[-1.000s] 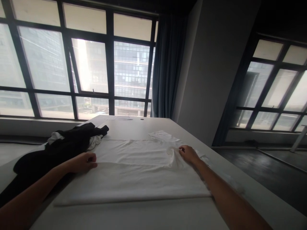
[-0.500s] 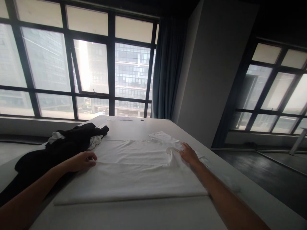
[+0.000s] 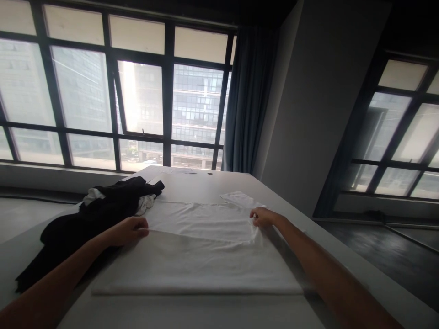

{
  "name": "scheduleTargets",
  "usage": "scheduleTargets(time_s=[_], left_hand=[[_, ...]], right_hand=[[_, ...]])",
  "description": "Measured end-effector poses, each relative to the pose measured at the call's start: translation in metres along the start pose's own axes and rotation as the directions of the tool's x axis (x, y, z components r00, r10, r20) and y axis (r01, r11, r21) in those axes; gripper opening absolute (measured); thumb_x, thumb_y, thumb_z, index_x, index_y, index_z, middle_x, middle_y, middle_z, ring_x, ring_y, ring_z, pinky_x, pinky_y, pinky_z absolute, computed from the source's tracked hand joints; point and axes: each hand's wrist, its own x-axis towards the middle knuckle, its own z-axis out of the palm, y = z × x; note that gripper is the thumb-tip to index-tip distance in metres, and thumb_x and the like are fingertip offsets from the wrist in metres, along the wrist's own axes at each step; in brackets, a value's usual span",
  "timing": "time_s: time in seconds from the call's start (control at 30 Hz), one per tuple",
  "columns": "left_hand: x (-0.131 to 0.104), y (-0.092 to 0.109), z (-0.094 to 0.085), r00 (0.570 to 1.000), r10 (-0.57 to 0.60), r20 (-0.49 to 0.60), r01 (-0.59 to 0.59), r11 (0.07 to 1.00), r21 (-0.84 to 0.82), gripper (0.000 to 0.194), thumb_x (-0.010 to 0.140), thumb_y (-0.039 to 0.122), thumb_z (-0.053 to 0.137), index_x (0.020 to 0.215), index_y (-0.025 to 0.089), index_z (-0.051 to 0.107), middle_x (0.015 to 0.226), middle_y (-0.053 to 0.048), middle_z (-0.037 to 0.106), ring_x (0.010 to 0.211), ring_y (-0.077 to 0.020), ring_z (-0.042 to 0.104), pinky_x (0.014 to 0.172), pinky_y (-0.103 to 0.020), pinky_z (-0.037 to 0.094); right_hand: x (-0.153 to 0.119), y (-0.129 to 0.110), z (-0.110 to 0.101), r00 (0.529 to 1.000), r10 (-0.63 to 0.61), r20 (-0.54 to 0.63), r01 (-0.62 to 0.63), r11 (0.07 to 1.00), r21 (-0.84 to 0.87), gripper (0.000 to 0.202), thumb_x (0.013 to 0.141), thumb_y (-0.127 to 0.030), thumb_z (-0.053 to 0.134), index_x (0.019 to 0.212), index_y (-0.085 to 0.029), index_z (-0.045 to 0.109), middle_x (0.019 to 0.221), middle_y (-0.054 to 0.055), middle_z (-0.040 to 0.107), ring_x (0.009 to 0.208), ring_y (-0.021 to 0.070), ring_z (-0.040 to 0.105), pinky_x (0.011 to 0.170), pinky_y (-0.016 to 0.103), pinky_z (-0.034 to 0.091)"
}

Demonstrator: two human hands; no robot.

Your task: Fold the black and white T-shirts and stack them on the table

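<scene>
A white garment (image 3: pixel 206 262) lies spread on the white table, with a straight folded edge along its near side and wrinkles across its far half. My left hand (image 3: pixel 132 230) is closed, pinching the cloth at the left side. At the right side, my right hand (image 3: pixel 264 216) has its fingers closed on a bunched part of the same cloth, beside a flat white sleeve-like piece (image 3: pixel 240 199). The fingertips of both hands are partly hidden.
A heap of black clothing (image 3: pixel 78 228) with a bit of white cloth (image 3: pixel 146 204) lies left of the garment. The white table (image 3: pixel 199 185) reaches toward the windows. A blue curtain (image 3: pixel 245 100) and a grey pillar (image 3: pixel 315 109) stand beyond its right edge.
My right hand has closed on the cloth and drawn slightly inward. My left hand now pinches the left side. The fabric between them looks tauter, and the view has shifted a little left.
</scene>
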Motion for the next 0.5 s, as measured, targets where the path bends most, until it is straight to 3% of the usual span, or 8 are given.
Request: scheduleTargets(time_s=[0.13, 0.33, 0.5], left_hand=[[-0.001, 0.001, 0.001, 1.0, -0.016, 0.013, 0.016, 1.0, 0.013, 0.04, 0.073, 0.057, 0.053, 0.079, 0.019, 0.063, 0.07, 0.0, 0.06, 0.07, -0.0185, 0.055, 0.064, -0.028, 0.042], [-0.003, 0.006, 0.0, 1.0, -0.021, 0.018, 0.02, 1.0, 0.016, 0.039, 0.071, 0.056, 0.054, 0.079, 0.019, 0.063, 0.07, 0.0, 0.061, 0.07, -0.0183, 0.056, 0.066, -0.028, 0.042], [-0.004, 0.009, -0.006, 1.0, -0.005, -0.007, 0.005, 1.0, -0.002, 0.043, 0.073, 0.059, 0.051, 0.08, 0.018, 0.062, 0.069, 0.0, 0.058, 0.068, -0.0175, 0.054, 0.063, -0.027, 0.041]], right_hand=[[-0.001, -0.009, 0.003, 0.997, -0.082, -0.006, 0.081, 0.989, -0.124, 0.05, 0.057, -0.006, 0.067, 0.103, -0.022, 0.075, 0.116, 0.007, 0.069, 0.105, 0.0228, 0.064, 0.089, 0.027, 0.048], [-0.013, -0.01, -0.013, 0.997, -0.067, -0.047, 0.051, 0.962, -0.268, 0.024, 0.06, -0.012, 0.07, 0.082, -0.019, 0.076, 0.105, 0.012, 0.071, 0.102, 0.0293, 0.064, 0.091, 0.035, 0.045], [-0.019, -0.011, -0.036, 0.984, -0.059, -0.168, 0.007, 0.956, -0.295, 0.021, 0.078, -0.028, 0.065, 0.096, -0.02, 0.073, 0.107, 0.011, 0.071, 0.099, 0.025, 0.063, 0.087, 0.033, 0.043]])
